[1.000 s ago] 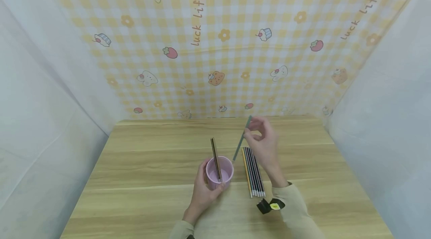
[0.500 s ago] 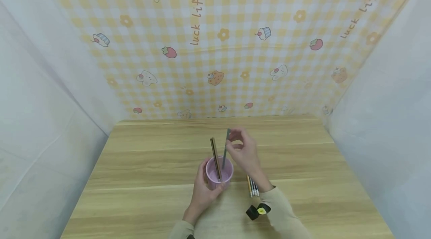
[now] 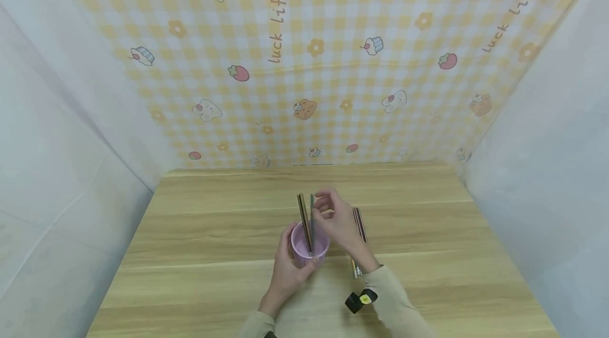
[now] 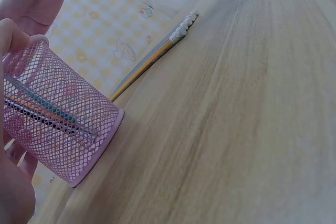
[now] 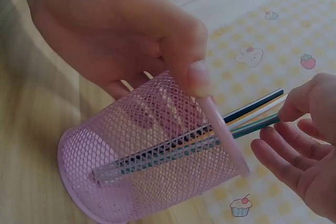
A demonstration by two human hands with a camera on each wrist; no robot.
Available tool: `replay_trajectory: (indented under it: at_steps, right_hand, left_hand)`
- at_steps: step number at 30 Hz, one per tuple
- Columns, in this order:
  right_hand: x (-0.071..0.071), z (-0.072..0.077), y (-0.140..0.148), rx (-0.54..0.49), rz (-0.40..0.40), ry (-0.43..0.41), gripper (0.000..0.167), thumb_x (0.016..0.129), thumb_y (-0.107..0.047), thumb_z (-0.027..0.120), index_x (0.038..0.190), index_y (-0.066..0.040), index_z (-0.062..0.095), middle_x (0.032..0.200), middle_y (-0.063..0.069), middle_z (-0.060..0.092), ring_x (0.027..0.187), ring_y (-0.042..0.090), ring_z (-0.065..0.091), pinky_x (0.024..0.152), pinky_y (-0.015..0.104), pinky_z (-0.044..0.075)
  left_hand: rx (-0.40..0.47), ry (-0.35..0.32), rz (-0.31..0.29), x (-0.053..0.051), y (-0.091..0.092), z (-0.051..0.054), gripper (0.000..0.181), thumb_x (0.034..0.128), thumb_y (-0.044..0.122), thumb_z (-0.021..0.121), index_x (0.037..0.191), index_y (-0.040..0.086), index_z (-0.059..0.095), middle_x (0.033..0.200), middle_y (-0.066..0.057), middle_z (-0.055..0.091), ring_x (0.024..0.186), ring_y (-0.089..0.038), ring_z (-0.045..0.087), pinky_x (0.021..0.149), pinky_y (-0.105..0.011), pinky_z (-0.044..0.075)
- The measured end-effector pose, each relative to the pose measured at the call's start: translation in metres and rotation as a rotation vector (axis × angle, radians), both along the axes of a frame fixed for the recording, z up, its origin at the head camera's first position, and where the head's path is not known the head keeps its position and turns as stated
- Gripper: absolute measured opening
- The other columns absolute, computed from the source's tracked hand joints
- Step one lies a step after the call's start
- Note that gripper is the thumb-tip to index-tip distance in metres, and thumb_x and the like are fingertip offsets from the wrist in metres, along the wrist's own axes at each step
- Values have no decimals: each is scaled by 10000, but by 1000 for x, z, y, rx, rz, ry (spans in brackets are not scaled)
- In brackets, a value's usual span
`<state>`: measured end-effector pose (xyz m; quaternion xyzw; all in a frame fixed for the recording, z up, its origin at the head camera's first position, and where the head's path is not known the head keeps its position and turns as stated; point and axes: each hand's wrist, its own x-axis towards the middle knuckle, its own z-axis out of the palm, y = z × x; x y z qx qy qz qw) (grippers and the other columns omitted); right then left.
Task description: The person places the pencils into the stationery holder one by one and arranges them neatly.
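While the cup [image 5: 163, 187] is gripped by the left hand [image 3: 287, 270], the green pencil [image 5: 254, 126] is lodged inside, top end at the right hand [image 3: 337, 221].
Right hand: fingers loosely parted, nothing clasped. Green pencil: judged light, stiff, smooth; best taken by the upper shaft. Cup: judged light; best steadied round its wall.

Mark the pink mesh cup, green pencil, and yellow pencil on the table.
Pink mesh cup [image 5: 168, 179]: right wrist view, mesh wall.
Green pencil [image 5: 255, 126]: right wrist view, shaft beyond the rim.
Yellow pencil [image 4: 144, 67]: left wrist view, middle of shaft.
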<state>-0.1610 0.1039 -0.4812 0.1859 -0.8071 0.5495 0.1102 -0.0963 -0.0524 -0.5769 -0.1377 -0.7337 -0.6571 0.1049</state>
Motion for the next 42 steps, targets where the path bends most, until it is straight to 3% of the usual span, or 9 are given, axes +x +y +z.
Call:
replay_trajectory:
  at_steps: [5,8,14,19,22,26,34,42]
  right_hand:
    - [-1,-5,9,24,-24,0,345,883,70,676,1204,-14,577,960,179,720,821,274,718,693,263,624]
    - [-3,-6,15,30,-33,-5,334,897,56,667,1213,-6,576,966,210,715,822,275,712,689,249,616]
    - [-6,-10,25,31,-75,3,337,893,82,661,1213,27,571,968,204,712,814,302,706,655,258,608]
    - [-9,-7,38,26,-99,6,326,895,48,663,1205,-15,585,976,163,720,822,255,700,649,221,588]
    - [-10,-7,47,20,-109,-37,324,911,27,646,1224,-22,575,1003,179,708,845,273,700,658,218,587]
    - [-15,-13,59,7,-133,-87,324,925,25,626,1240,-15,561,1023,199,694,862,330,705,680,213,594]
    - [-21,-31,80,20,-241,-151,306,921,25,639,1218,-25,578,1032,191,692,882,278,684,724,200,578]
    - [-21,-39,92,86,-277,-213,359,898,14,640,1246,3,552,1041,196,682,921,308,690,795,313,609]
  left_hand:
    - [4,15,10,0,2,0,913,735,132,846,1513,55,375,1436,-124,554,1269,-352,570,1020,-570,511]
    - [4,-6,23,3,3,13,914,719,94,843,1499,-8,377,1417,-188,559,1258,-388,572,1016,-600,504]
    - [-10,14,59,5,6,17,879,705,65,834,1463,-45,402,1366,-214,580,1216,-409,589,992,-596,520]
    - [2,32,36,8,5,34,848,711,49,827,1437,-93,413,1342,-251,584,1190,-442,593,972,-559,540]
    - [-10,43,28,9,4,36,847,709,43,823,1430,-116,408,1328,-281,580,1166,-468,595,946,-530,557]
    - [-18,61,29,8,4,31,855,696,29,814,1427,-133,400,1322,-309,572,1155,-488,593,928,-542,563]
    - [-10,39,48,0,5,-1,897,680,41,815,1482,36,413,1374,-180,577,1193,-388,599,952,-531,560]
    - [-1,70,33,-1,3,-3,879,709,109,815,1492,107,417,1386,-118,580,1197,-360,598,952,-494,563]
